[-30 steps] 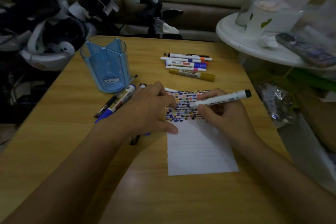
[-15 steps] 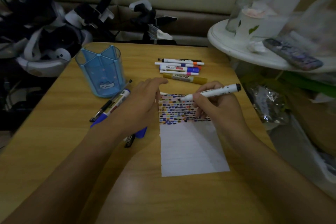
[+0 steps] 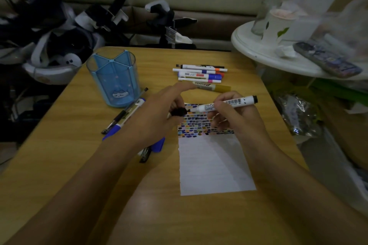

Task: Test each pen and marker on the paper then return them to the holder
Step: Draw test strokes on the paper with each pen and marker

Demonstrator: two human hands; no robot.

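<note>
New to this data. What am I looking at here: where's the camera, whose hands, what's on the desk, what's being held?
No robot: a person's two bare hands, filmed by one camera worn on the head, looking down. The right hand holds a white marker, tip just above the paper with its rows of colour test marks. The left hand pinches a black cap close to the marker's tip. On the wooden table: a blue pen holder, a row of markers behind the paper, and more pens partly under the left arm.
</note>
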